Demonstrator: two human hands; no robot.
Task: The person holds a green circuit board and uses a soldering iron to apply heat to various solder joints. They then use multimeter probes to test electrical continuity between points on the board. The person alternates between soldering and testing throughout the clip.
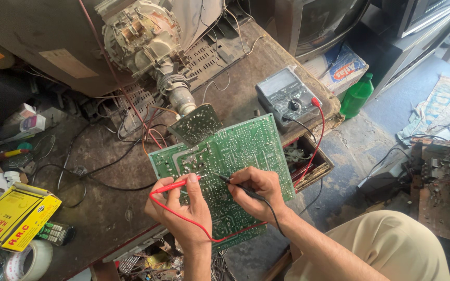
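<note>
A cluttered brown workbench (pixel 105 156) seen from above, its left and near edges cut off by the frame. At its near left corner lie a yellow cardboard box (pixel 14 216), a roll of pale tape (pixel 29 260) only partly in view, and a dark remote control (pixel 55 233) half hidden under the box. At the far edge stands the open back of a tube television (pixel 141 39), its glass neck (pixel 178 91) pointing down toward a small circuit card (pixel 198 124). Near the middle of the bench, overhanging its near edge, lies a large green circuit board (pixel 235 151), solder side up. The left hand (pixel 180 208) pinches a red test probe (pixel 175 183) between closed fingers, its tip touching the board; the hand covers the board's near left corner. The right hand (pixel 259 195) grips a black test probe (pixel 235 184) the same way, its tip just beside the red one. Red and black leads run toward a grey analogue meter (pixel 286 98) at the right edge of the bench; the dial reading is too small to make out. Below that edge, a green plastic bottle (pixel 358 95) stands on the floor, partly hidden.
</note>
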